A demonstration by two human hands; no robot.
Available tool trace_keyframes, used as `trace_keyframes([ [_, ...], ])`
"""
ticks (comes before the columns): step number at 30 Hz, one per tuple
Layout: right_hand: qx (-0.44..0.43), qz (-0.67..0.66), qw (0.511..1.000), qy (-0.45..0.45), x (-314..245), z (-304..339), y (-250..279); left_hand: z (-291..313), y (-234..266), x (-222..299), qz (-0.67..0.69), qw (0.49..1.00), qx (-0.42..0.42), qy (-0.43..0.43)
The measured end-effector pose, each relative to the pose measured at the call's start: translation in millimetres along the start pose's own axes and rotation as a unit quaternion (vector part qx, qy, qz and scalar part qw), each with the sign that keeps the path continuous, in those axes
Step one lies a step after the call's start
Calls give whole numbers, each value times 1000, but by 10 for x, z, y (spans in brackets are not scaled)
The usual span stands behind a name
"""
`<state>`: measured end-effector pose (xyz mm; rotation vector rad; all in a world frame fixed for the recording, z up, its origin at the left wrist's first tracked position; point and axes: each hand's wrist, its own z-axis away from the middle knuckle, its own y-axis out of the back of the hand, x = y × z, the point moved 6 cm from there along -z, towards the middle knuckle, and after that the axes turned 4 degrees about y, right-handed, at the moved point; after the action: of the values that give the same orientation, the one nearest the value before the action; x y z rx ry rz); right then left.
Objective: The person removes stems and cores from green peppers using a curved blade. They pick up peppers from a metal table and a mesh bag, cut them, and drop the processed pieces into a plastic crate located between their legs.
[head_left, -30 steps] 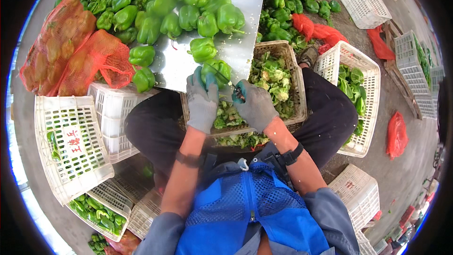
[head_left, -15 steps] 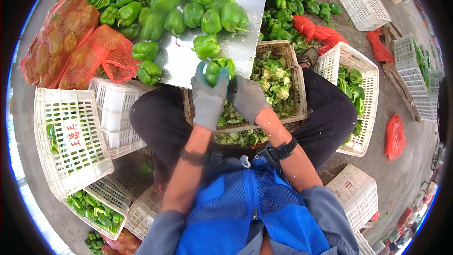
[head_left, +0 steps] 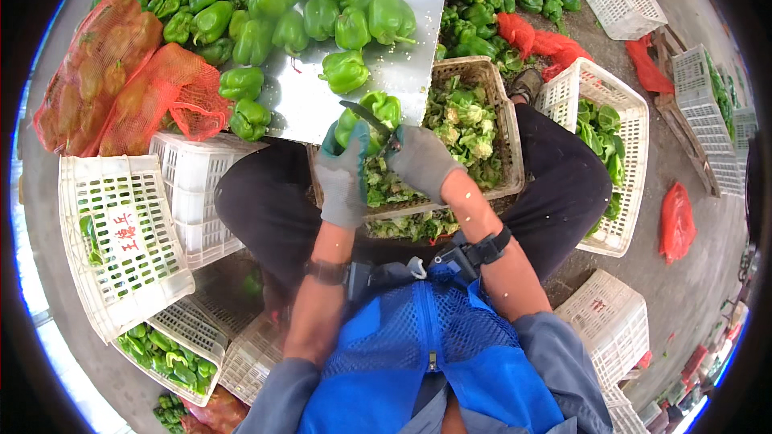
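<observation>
My left hand point(head_left: 342, 173), in a grey glove with teal fingertips, is closed around a green bell pepper point(head_left: 384, 104) over the near edge of a shiny metal tabletop point(head_left: 314, 100). My gloved right hand point(head_left: 424, 162) grips a small knife point(head_left: 363, 115) with a dark curved blade. The blade crosses in front of the pepper; whether it cuts into it I cannot tell. More whole bell peppers point(head_left: 344, 72) lie on the tabletop beyond. Beneath my hands, between my knees, a crate point(head_left: 515, 124) holds pale green trimmings point(head_left: 462, 133).
Red mesh sacks point(head_left: 104, 72) lie at the left above stacked white crates point(head_left: 121, 249). A white crate of leafy greens point(head_left: 635, 124) stands by my right knee. Peppers are heaped on the floor point(head_left: 490, 0) beyond the tabletop. Further right are more crates and a red bag point(head_left: 677, 221).
The knife blade, hidden before, now shows across the pepper. My left hand has shifted slightly down and left and turned, with the pepper still in it.
</observation>
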<state>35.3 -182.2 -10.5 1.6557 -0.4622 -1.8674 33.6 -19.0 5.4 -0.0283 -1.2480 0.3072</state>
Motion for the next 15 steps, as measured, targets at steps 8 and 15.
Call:
trace_keyframes([
  [8, -119, -150, 981, 32, 90, -245, 0, -193, 339, -179, 165, 978, -123, 10],
  [15, 15, -21, 999, 21, -7, -512, 44, -140, 320, -62, 405, 889, -202, 71],
])
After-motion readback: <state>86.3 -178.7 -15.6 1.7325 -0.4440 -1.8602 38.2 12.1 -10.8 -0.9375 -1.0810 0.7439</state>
